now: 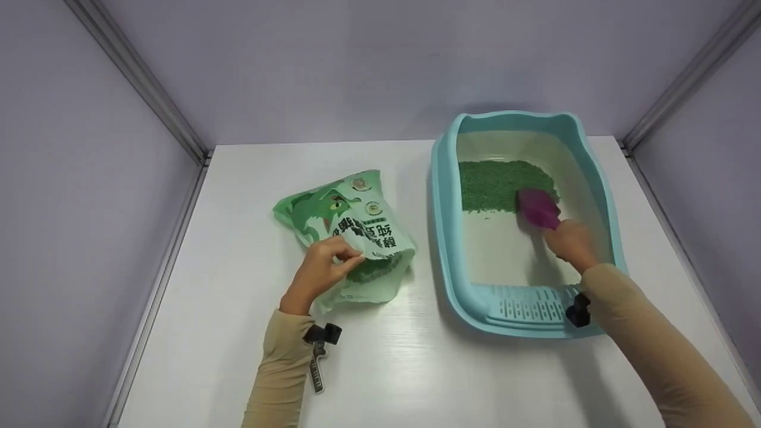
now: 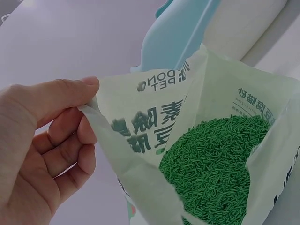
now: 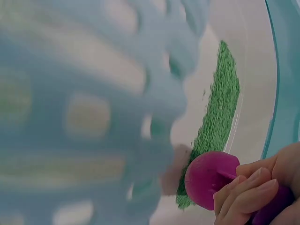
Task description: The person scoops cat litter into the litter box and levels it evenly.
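Observation:
My left hand (image 1: 321, 267) pinches the edge of an open light green cat litter bag (image 1: 380, 202) lying on the table. In the left wrist view, the thumb and index finger hold the rim, and green litter pellets (image 2: 215, 164) fill the inside. Over the blue litter box (image 1: 445, 214), my right hand (image 1: 572, 242) grips a purple scoop (image 1: 538, 208) by its handle. The scoop's head is at the right end of a bed of green pellets (image 1: 493, 181) inside the box. In the right wrist view, the fingers curl around the handle, and what the scoop carries is hidden.
A slotted step (image 1: 529, 303) forms the near end of the litter box, below the right wrist. The box stands on the right of the white table (image 1: 392, 368). Pale walls (image 1: 380, 65) close in the back and sides.

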Demonstrator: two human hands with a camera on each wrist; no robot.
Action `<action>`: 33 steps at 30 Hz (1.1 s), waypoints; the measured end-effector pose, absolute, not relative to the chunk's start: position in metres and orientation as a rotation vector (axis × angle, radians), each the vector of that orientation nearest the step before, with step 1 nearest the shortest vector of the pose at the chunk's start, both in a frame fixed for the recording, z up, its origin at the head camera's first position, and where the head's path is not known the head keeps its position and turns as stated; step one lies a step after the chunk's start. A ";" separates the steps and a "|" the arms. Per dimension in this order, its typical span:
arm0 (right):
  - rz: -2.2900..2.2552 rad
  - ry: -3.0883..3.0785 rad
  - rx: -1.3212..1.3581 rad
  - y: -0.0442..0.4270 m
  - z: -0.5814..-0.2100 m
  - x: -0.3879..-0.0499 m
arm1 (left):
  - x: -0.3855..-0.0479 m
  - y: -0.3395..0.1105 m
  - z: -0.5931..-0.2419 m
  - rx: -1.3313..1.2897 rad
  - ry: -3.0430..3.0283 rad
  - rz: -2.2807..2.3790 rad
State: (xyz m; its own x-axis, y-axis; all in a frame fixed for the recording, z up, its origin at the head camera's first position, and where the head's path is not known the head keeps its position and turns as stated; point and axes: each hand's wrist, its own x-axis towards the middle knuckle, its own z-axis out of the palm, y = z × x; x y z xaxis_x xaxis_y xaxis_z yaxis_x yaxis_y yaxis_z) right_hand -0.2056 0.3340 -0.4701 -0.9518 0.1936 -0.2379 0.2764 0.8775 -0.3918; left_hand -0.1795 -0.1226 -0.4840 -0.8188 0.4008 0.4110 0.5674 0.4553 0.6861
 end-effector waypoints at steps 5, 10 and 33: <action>-0.551 2.898 0.298 0.318 -0.474 -0.207 | -0.179 -0.122 -0.483 -0.834 -2.527 -1.281; -0.559 2.860 0.267 0.305 -0.477 -0.214 | -0.179 -0.122 -0.484 -0.825 -2.536 -1.275; -0.387 2.785 0.081 0.233 -0.486 -0.232 | -0.180 -0.123 -0.484 -0.831 -2.525 -1.276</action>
State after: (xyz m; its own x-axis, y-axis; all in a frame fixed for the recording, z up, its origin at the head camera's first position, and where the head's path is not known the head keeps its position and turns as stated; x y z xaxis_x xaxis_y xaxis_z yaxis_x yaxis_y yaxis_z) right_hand -0.2320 0.2326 -0.4858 -0.9448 0.0113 -0.3273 0.1001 0.9616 -0.2557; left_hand -0.1798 -0.1227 -0.4845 -0.8239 0.3953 0.4061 0.5614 0.4717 0.6799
